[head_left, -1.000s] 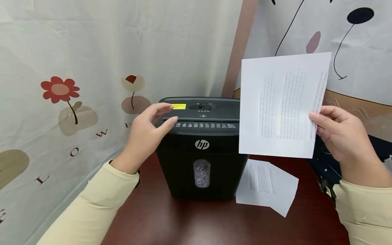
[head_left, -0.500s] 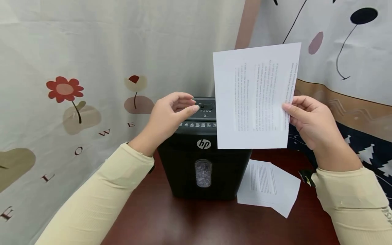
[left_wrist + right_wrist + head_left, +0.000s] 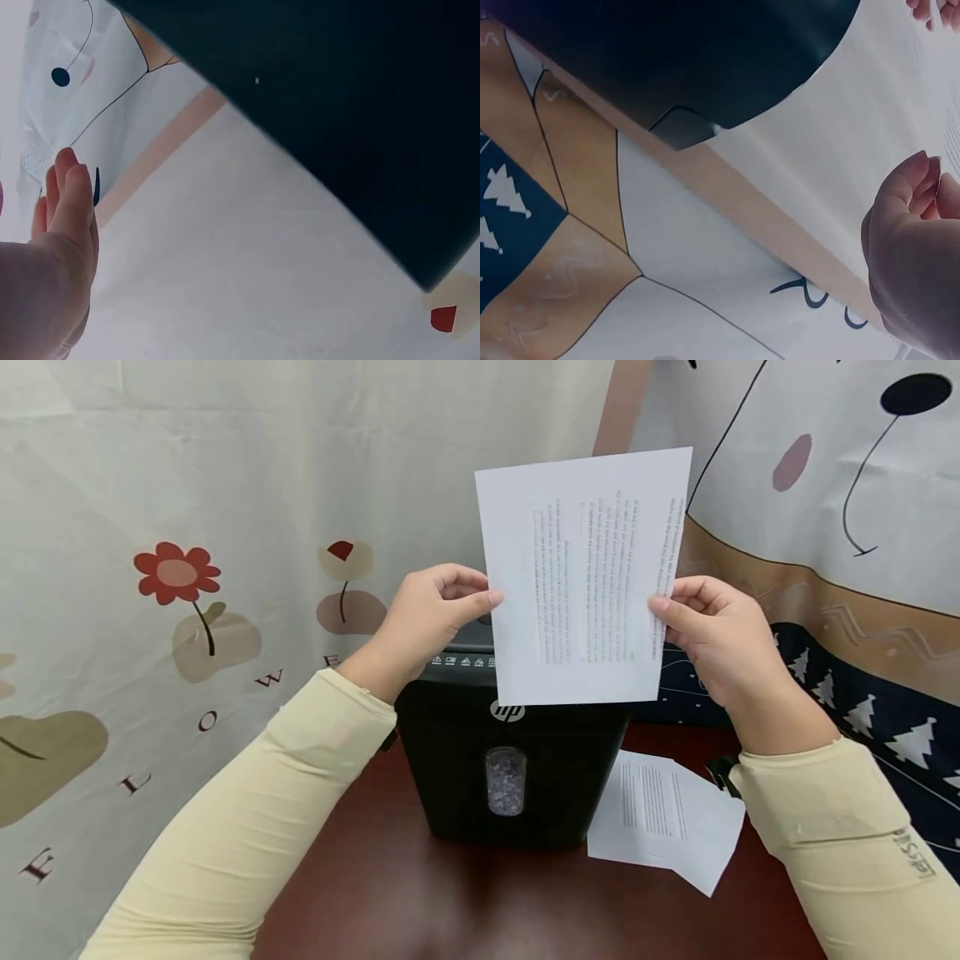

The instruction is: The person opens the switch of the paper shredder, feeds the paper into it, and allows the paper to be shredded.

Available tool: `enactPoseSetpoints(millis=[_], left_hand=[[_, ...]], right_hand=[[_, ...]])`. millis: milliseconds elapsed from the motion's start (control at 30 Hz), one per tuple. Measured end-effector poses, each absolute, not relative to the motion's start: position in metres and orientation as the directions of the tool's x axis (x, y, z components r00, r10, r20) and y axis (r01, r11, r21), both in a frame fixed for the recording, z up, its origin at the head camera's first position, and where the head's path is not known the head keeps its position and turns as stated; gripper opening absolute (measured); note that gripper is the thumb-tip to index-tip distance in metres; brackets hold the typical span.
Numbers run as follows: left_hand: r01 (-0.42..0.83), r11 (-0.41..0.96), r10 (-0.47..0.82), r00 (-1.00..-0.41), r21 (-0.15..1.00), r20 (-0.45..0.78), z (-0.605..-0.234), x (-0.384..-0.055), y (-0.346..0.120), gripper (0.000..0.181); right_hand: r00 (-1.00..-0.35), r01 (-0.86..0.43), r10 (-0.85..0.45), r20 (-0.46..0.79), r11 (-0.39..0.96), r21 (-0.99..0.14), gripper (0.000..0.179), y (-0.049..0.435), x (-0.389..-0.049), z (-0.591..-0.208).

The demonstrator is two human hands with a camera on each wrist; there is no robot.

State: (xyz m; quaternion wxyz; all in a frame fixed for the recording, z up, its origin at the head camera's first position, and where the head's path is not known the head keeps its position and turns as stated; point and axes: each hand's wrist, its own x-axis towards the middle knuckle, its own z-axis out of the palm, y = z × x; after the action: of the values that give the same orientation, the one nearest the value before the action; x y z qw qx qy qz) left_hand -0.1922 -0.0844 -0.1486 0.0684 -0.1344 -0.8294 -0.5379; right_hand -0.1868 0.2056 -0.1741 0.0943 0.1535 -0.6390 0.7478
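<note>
Holding a printed sheet upright between both your hands, face toward you; in the head view it covers much of the shredder's top, but can't tell if it's directly above. Right hand: pinching the right edge, thumb on the near face. Left hand: thumb lapped over the left edge, fingers behind, reads as a pinch too. Top edge slants up to the right, so level the sheet and pull lightly sideways to stop it bowing. Your grips sit around mid-height, well clear of the bottom edge; that looks right for finger safety. Next out, the black shredder, logo partly covered: best get a clear look at its top before lowering anything. Window shows shreds, so a bin check seems wise. Loose papers lie right of it on the tabletop; don't drag your right sleeve across them.
</note>
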Motion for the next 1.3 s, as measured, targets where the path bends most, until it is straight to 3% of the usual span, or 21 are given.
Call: enactPoseSetpoints(millis=[300, 1300], left_hand=[[0.238, 0.302, 0.082, -0.971, 0.923, 0.224, -0.137, -0.196, -0.088, 0.017], [0.265, 0.467, -0.037, -0.947, 0.843, 0.318, -0.131, -0.213, -0.099, 0.016]], right_hand=[[-0.935, -0.347, -0.038, 0.354, -0.12, -0.93, 0.011, 0.192, -0.193, -0.167], [-0.951, -0.308, -0.077, 0.298, 0.214, -0.927, 0.019, 0.174, -0.224, -0.162]])
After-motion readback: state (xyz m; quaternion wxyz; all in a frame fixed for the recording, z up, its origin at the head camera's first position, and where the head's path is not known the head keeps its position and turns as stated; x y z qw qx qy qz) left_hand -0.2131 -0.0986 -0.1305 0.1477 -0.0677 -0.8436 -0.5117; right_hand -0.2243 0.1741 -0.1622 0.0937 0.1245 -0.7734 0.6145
